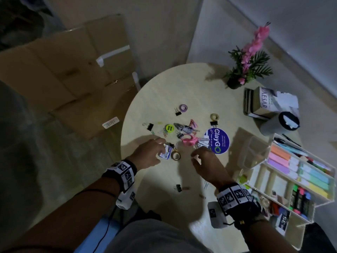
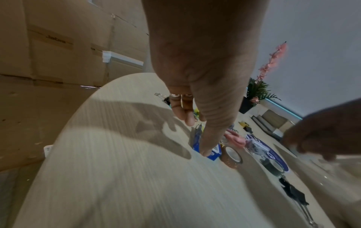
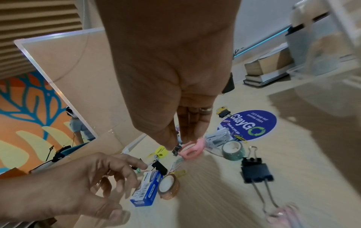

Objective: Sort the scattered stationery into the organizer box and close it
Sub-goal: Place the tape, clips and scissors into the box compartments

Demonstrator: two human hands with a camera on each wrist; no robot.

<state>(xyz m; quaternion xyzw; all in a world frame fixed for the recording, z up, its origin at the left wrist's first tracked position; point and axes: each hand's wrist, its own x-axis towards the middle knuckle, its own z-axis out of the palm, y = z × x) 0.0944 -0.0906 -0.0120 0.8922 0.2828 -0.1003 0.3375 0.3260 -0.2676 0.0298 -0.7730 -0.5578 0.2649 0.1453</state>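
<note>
Mid-gathering, the left hand (image 1: 145, 154) reached half-curled and empty over the staple box (image 3: 145, 189), the right hand (image 1: 204, 157) hung spread above the clips, both needing a pinch before the open organizer (image 1: 299, 181) at the counter's right.

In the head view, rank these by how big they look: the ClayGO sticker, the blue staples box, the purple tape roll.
1. ClayGO sticker, clearly largest.
2. Blue staples box, partly covered by the left hand.
3. Purple tape roll, smallest; it lies farther from the camera, so its margin below the box is unsure.

Clutter (image 1: 184, 132) mid-table; near edge (image 1: 164, 207) bare.
</note>
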